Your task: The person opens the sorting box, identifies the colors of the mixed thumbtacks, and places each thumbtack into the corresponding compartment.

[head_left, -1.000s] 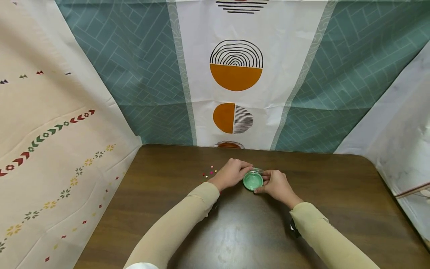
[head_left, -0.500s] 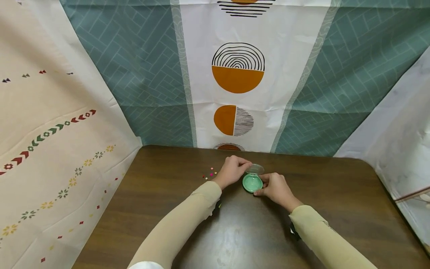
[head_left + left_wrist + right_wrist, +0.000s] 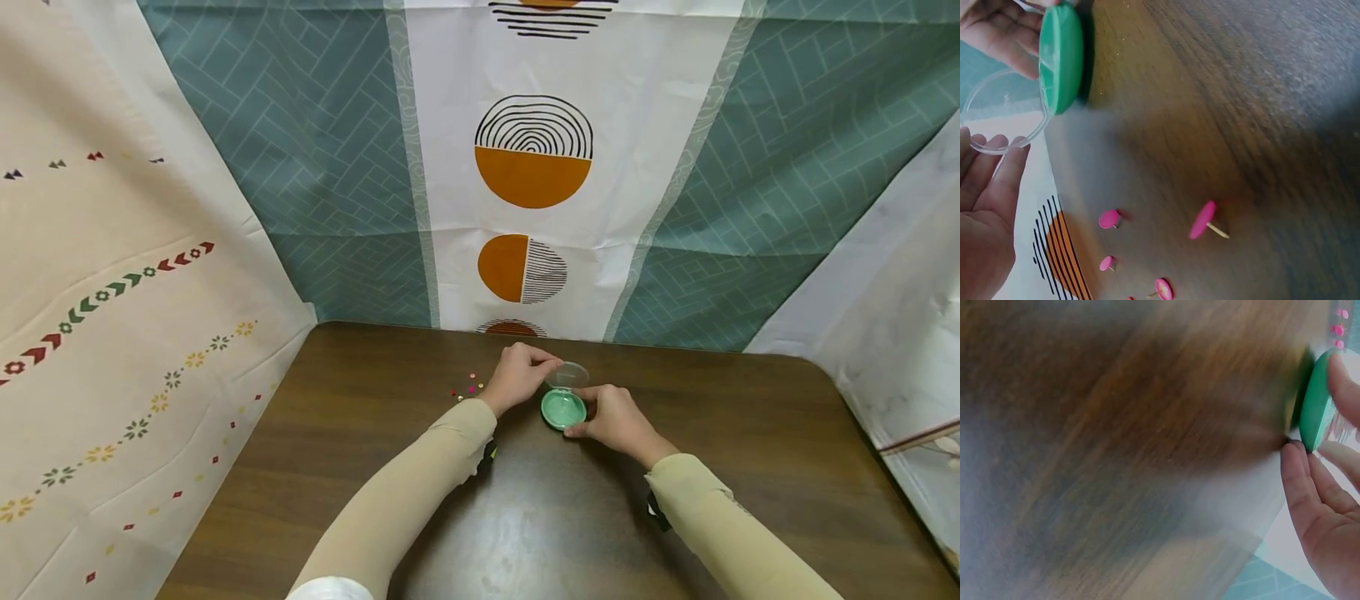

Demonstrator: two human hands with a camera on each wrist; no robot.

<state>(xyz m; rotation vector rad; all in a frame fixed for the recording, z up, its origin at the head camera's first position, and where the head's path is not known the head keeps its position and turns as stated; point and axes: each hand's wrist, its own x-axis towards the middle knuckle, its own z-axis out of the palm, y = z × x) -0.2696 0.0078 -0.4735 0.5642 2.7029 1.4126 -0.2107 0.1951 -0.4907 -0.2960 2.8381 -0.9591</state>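
Note:
A small round green case [image 3: 562, 411] with a clear hinged lid [image 3: 572, 376] is at the far middle of the table, its lid swung up and back. My left hand [image 3: 516, 377] pinches the lid's rim at its left side; in the left wrist view the fingers [image 3: 1007, 169] lie along the clear edge. My right hand [image 3: 617, 421] grips the green base from the right, thumb in front and fingers behind. The right wrist view shows the base [image 3: 1316, 403] tilted on edge between thumb and fingers. No contents show inside the green base in the head view.
Several pink thumbtacks [image 3: 1202, 220] lie scattered on the brown wooden table [image 3: 360, 450], left of the case and near my left wrist. A patterned curtain [image 3: 352, 167] hangs along the table's back edge, and a cream cloth [image 3: 142, 350] hangs on the left.
The clear lid has swung further up and back from the green base, with my left hand moving slightly up along with it. My right hand keeps its hold on the base.

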